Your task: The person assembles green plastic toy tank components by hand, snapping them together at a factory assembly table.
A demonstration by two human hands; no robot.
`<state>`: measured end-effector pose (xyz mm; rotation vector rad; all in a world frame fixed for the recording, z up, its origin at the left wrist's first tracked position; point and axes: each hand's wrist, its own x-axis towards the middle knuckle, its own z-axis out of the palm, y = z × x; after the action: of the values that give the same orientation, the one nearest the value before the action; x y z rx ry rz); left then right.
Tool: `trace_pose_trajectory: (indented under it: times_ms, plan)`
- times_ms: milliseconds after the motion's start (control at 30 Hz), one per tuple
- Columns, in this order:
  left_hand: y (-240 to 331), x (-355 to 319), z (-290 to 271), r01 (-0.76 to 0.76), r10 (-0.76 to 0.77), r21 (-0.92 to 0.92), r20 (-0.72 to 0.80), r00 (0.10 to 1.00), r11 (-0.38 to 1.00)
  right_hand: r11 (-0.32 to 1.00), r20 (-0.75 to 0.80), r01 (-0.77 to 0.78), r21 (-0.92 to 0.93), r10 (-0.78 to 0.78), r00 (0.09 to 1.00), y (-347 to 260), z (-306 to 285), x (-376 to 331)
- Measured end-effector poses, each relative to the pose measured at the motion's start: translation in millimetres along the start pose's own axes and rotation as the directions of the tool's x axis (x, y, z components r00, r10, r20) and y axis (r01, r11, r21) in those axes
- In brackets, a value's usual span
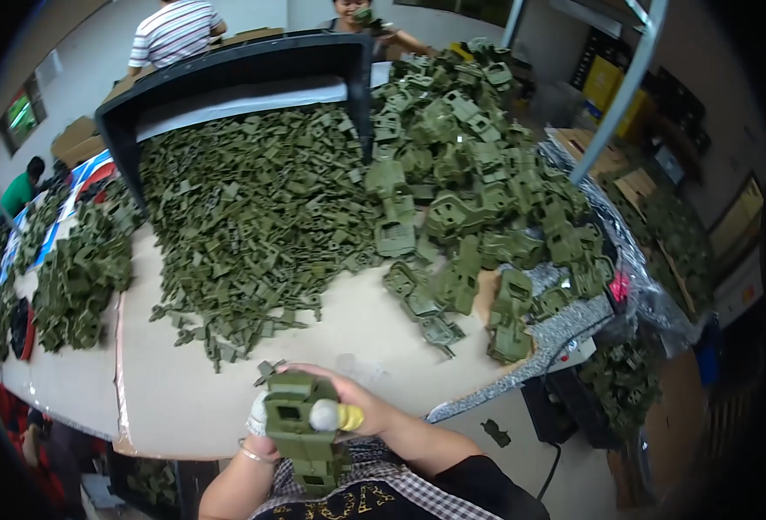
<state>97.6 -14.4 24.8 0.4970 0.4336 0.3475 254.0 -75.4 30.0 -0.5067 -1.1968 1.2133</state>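
Close to my body, at the table's near edge, I hold an olive-green moulded plastic vehicle body [300,442] with square openings. My left hand [260,432], with a white covering on its fingers, is closed on its left side. From the right, my right hand [357,400] grips it, a white fingertip cover and a yellow one lying across its face. A small green plastic piece [267,373] shows at the body's upper end; I cannot tell whether it is held or attached. The undersides of both hands are hidden.
Beyond my hands a large heap of small green parts [253,208] spreads out from a black bin [235,54] tipped on its side. Larger green bodies [478,204] are piled at the right. More parts [79,286] lie left. Two people are behind the bin; another is far left.
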Motion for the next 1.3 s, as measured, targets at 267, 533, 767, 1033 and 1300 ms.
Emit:
trace_pose_trajectory:
  times_ms: [267, 533, 767, 1033, 1300]
  plan:
    - [-18, -21, 19, -0.441, 0.559, 0.713, 0.083, 0.825, 0.546, 0.733, -0.443, -0.277, -0.622, -0.037, 0.896, -15, 24, 12]
    - [18, -18, -14, -0.068, 0.027, 0.213, 0.192, 0.981, 0.975, 0.899, -0.393, -0.087, -0.429, -0.099, 0.914, -14, 18, 9]
    - [-5, -10, -8, -0.42, 0.572, 0.597, -0.08, 0.816, 0.683, 0.806, -0.268, -0.156, -0.571, -0.003, 0.963, -6, 15, 13]
    - [-6, -7, -2, -0.445, 0.624, 0.639, -0.071, 0.778, 0.627, 0.664, -0.331, -0.235, -0.71, -0.019, 0.944, -17, 23, 11]
    - [40, -53, -58, -0.455, 0.567, 0.341, -0.435, 0.699, 0.823, -0.169, -0.331, -0.331, -0.929, -0.025, 0.943, -84, -52, 7]
